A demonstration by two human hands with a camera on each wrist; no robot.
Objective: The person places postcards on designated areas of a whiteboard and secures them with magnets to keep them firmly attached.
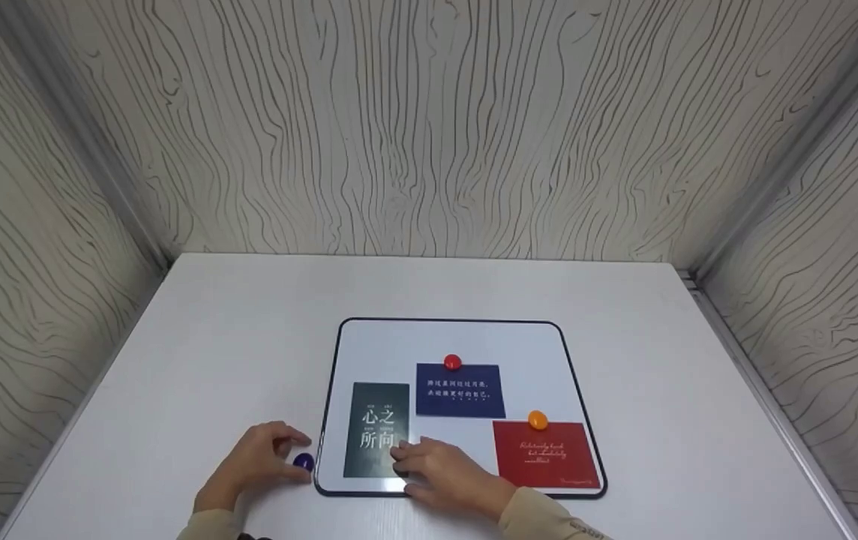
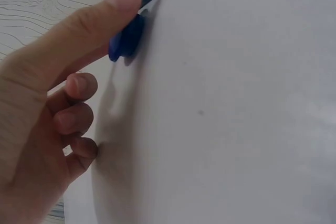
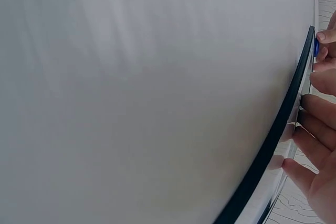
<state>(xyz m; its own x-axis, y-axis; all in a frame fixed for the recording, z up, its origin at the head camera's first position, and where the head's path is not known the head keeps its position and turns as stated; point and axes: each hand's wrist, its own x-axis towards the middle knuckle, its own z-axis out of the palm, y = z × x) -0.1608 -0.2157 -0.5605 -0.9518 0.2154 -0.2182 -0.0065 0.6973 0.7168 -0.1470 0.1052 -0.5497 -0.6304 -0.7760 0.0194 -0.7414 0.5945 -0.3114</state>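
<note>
A whiteboard (image 1: 459,341) with a dark rim lies on the white table. On its left part is a green card (image 1: 365,461) with white characters. My right hand (image 1: 448,476) rests its fingertips at that card's lower right edge, fingers fairly straight. Just outside the board's left rim, my left hand (image 1: 256,454) holds a dark blue round magnet (image 1: 304,461) between thumb and index finger, low over the table. The left wrist view shows the blue magnet (image 2: 127,38) partly behind the thumb, with the other fingers loosely curled.
A navy card (image 1: 459,405) has a red magnet (image 1: 452,362) at its top edge. To the lower right, a red card (image 1: 545,461) carries an orange magnet (image 1: 538,420). Wood-grain patterned panels (image 1: 399,135) enclose the table (image 1: 249,300) at the back and sides.
</note>
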